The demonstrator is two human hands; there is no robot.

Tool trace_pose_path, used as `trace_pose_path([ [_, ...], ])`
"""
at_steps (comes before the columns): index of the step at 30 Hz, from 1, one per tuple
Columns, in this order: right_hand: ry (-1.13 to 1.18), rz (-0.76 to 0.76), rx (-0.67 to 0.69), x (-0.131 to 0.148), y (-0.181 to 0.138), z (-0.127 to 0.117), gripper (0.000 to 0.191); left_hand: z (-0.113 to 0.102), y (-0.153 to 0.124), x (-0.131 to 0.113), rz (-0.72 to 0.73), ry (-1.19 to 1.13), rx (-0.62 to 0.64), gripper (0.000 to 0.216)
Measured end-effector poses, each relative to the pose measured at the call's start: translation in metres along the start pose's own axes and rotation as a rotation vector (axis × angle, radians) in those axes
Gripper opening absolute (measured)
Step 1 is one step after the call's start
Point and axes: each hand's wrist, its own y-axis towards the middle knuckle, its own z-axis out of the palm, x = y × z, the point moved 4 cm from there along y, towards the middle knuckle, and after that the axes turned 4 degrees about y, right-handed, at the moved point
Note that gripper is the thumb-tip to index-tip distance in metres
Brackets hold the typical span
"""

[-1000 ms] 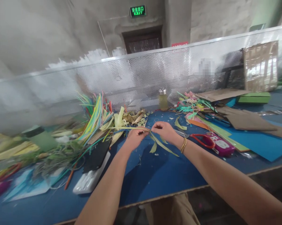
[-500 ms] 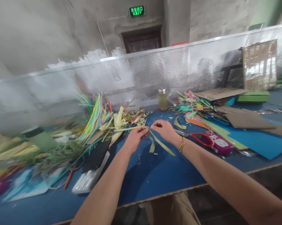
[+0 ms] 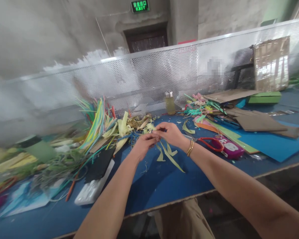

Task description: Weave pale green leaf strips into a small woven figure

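Note:
Over the blue table, my left hand [image 3: 145,145] and my right hand [image 3: 170,133] meet, fingertips pinched together. Both are closed on pale green corn husk strips [image 3: 173,160], whose long ends hang down below the fingers toward the tabletop. The exact spot of the pinch is hidden behind my fingers. By my right wrist lie scissors with red handles [image 3: 211,143], partly covered by the hand. A loose curl of husk [image 3: 187,127] rests beyond my right hand. Past my left hand is a heap of corn husks [image 3: 124,127].
Colourful pipe cleaners [image 3: 99,124] stand at the left, near a black phone-like slab [image 3: 100,166] on a white packet. A glass bottle [image 3: 170,104] stands at the back before a perforated metal screen [image 3: 161,73]. Blue paper [image 3: 271,142], cardboard [image 3: 259,121] and a purple box [image 3: 232,147] lie right.
The long strip that stretched left from my left hand no longer shows there. My right hand has come over against my left fingertips. The view has shifted slightly.

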Motion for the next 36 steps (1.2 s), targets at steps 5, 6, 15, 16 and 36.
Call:
trace_pose_path([
  [5, 0.234, 0.065, 0.023, 0.001, -0.001, 0.002, 0.024, 0.005, -0.003, -0.002, -0.041, -0.076, 0.032, 0.019],
  [6, 0.252, 0.067, 0.02, 0.0, -0.001, 0.003, 0.024, 0.006, -0.003, -0.003, -0.035, -0.07, 0.039, 0.019],
  [15, 0.263, 0.069, -0.024, -0.004, -0.004, 0.007, 0.024, 0.009, -0.001, -0.006, 0.055, 0.082, 0.072, 0.016],
  [16, 0.251, 0.06, -0.028, -0.003, -0.004, 0.007, 0.025, 0.01, -0.001, -0.006, 0.065, 0.091, 0.078, 0.016],
  [36, 0.085, 0.363, 0.291, -0.015, -0.009, -0.014, 0.033, -0.009, 0.001, -0.008, 0.074, -0.051, -0.007, 0.027],
])
